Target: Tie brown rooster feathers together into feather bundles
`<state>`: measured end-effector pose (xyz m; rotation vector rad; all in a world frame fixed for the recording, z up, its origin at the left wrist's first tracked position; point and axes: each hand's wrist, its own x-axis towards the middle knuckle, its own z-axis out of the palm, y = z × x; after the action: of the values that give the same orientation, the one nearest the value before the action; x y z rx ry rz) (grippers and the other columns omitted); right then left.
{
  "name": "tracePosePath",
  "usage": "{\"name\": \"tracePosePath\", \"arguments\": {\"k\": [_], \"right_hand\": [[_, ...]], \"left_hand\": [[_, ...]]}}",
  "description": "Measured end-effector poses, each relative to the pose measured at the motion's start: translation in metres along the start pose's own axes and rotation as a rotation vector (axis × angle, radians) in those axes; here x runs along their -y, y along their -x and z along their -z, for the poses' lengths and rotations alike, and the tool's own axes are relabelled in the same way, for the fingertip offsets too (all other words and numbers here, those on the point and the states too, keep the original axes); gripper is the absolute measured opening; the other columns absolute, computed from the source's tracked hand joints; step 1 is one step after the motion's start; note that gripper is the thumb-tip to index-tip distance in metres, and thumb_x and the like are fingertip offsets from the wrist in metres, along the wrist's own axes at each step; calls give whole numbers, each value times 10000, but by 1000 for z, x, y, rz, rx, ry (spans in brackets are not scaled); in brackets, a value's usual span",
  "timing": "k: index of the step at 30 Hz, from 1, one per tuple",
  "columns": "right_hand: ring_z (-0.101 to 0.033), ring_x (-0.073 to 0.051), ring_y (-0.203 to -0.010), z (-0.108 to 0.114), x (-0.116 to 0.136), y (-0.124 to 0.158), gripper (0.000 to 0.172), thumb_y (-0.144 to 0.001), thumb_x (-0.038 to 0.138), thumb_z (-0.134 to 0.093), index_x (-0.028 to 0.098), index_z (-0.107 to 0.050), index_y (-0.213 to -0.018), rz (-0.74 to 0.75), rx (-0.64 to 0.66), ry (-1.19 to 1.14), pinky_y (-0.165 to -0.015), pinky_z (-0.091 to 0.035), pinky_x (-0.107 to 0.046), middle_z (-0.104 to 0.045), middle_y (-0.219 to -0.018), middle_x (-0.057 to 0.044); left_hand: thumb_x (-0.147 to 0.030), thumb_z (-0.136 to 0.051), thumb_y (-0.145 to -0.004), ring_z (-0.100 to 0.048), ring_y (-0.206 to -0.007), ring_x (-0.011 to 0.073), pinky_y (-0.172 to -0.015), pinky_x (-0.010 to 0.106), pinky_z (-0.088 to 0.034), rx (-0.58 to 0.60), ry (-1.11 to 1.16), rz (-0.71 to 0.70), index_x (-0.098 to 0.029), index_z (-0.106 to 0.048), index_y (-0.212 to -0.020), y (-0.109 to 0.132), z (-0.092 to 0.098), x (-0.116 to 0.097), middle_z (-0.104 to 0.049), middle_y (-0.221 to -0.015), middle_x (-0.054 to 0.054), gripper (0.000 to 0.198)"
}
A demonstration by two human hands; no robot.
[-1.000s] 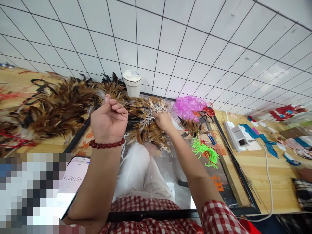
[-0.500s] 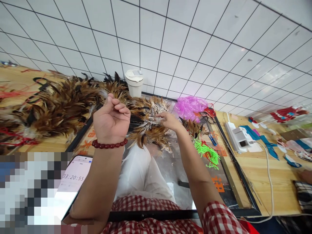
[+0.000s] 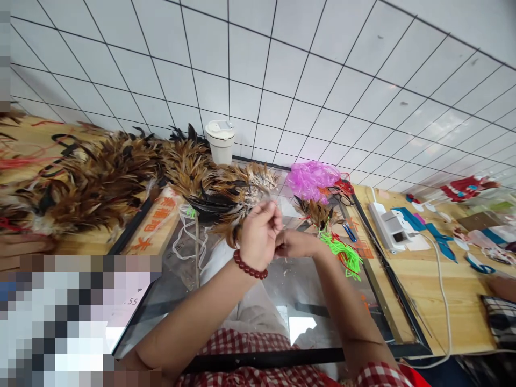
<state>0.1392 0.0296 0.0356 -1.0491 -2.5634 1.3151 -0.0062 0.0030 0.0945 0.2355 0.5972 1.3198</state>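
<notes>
My left hand (image 3: 260, 228), with a dark red bead bracelet (image 3: 250, 266) at its wrist, is closed in a pinch over the glass-topped table. A small greyish feather (image 3: 265, 192) seems to stick out above its fingertips, though it is blurred. Right beside it, my right hand (image 3: 298, 244) has its fingers curled in; the fingertips are partly hidden behind my left hand, and I cannot see what they hold. Behind both hands lies a heap of brown feathers (image 3: 193, 169), its pale quill ends (image 3: 262, 177) towards the right. Long black feathers (image 3: 212, 207) lie to the left.
A white lidded cup (image 3: 221, 142) stands by the tiled wall. To the right are a pink plastic bag (image 3: 312, 180), bright green cords (image 3: 344, 255) and a white power strip (image 3: 389, 223) with a cable. More brown feathers (image 3: 116, 166) cover the left side. A phone (image 3: 131, 301) is partly blurred.
My left hand has moved right and down from the feather heap, meeting my right hand. My right hand has drawn back towards me and curled in. Black feathers and white cord now show.
</notes>
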Motion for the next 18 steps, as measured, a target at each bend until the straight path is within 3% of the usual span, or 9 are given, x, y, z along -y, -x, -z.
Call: {"name": "tracePosePath", "arguments": {"k": [2,5,11,18], "right_hand": [[-462,-101,-537,-10,-4,-3,144,-664,53,-576,155,-675,-643,-67,-165,117,-555,-374,-215,-633,-593,-2],[-461,-107,-585,-9,-8,-3,120,-690,56,-556,134,-643,-664,-158,-348,240,-589,-366,-221,-633,-643,-23],[-556,-116,-676,12,-12,13,146,-751,98,-543,136,-672,-808,-147,-269,137,-631,-375,-202,-676,-755,-18],[-558,-125,-685,10,-10,20,144,-778,131,-554,155,-696,-786,-224,-217,361,-640,-355,-213,-690,-744,-40]], "left_hand": [[-198,-705,-702,-461,-493,41,-467,159,-332,36,-89,4,-140,-604,-776,-2,5,23,-543,-582,-26,139],[-265,-712,-687,-442,-474,38,-478,169,-335,56,-264,-107,-126,-612,-761,-14,19,46,-564,-567,-22,187],[-323,-702,-686,-460,-485,52,-497,183,-372,43,-507,-246,-138,-609,-806,-43,49,61,-588,-578,-27,239],[-295,-681,-704,-476,-492,59,-511,188,-387,66,-604,-217,-138,-630,-803,-48,66,74,-575,-566,-35,193]]}}
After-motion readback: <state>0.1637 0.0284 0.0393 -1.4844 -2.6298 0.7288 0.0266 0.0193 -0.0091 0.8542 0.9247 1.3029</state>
